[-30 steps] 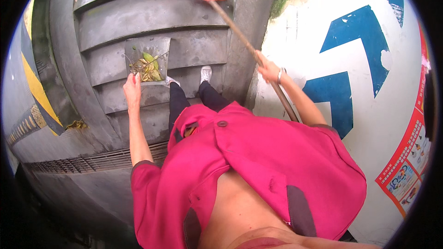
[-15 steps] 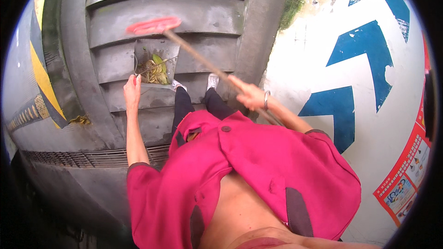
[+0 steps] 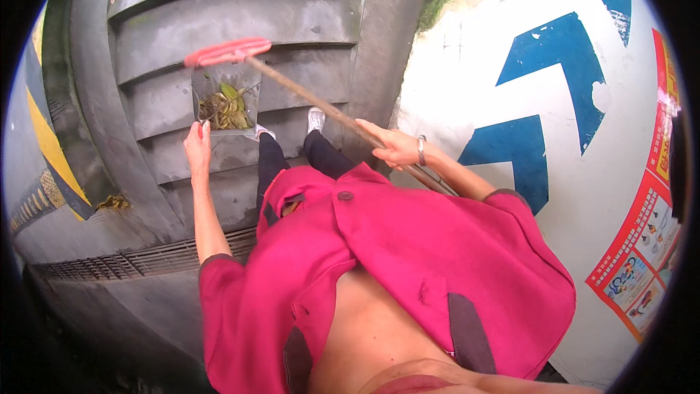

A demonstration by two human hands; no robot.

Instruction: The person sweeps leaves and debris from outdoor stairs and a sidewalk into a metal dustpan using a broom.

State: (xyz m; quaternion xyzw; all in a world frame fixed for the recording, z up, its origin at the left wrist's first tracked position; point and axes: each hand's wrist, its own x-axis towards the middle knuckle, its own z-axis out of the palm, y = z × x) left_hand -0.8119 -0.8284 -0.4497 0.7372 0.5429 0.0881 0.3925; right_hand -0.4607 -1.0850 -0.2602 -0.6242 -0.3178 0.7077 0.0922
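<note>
My left hand [image 3: 197, 144] is closed around the handle of a grey metal dustpan [image 3: 251, 86], held over the steps in front of my feet. Green and yellowed fallen leaves [image 3: 228, 108] and thin twigs lie inside the pan. In my right hand [image 3: 394, 147] is the long wooden stick of a broom [image 3: 302, 95], which slants up to the left. The broom's pinkish-red head [image 3: 227, 52] is just beyond the pan's far edge; whether it touches the pan or the step I cannot tell.
Grey steps [image 3: 240, 14] rise ahead, with a smooth sloped border on each side. A white wall [image 3: 437, 102] with blue chevrons stands at the right, beside a red poster [image 3: 634, 270]. A drain grate [image 3: 138, 259] crosses behind my white shoes [image 3: 316, 120].
The whole view has shifted a little. The broom head has come down closer to the dustpan's far edge. Both hands keep their hold.
</note>
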